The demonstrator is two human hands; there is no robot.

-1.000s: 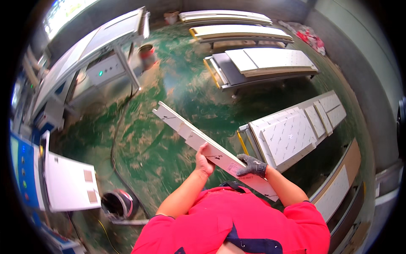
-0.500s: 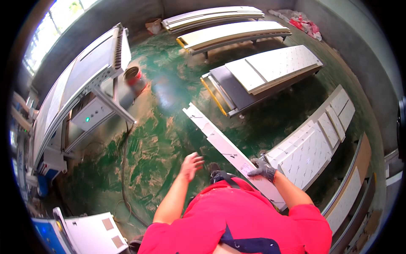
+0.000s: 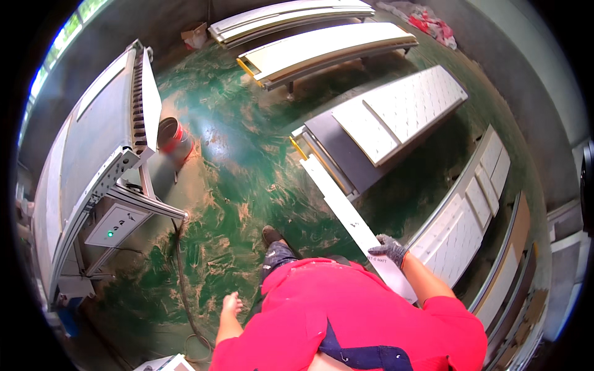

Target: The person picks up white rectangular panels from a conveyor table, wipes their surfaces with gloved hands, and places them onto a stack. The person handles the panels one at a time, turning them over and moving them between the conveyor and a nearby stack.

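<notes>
My right hand [image 3: 390, 248], in a dark grey knit glove, is closed over the edge of long, narrow white boards [image 3: 354, 226]. They seem to be two strips lying together with their ends offset. The boards slant from beside my right hip to the far left, their far end close to the corner of a low stand. My bare left hand [image 3: 232, 304] hangs out to the left of my body, away from everything, its fingers loosely bent and nothing in it.
Panel stacks lie on a low dark-topped stand [image 3: 334, 145], on a rack at right [image 3: 455, 232] and on further stands behind. On the left is a roller-edged machine table [image 3: 102, 133], with a red bucket [image 3: 175, 139] beside it. A cable [image 3: 180, 272] crosses the dusty green floor.
My body has stepped and turned, and the boards' far end has come nearer the dark-topped stand. My left hand has dropped back toward my side; my right hand keeps its hold.
</notes>
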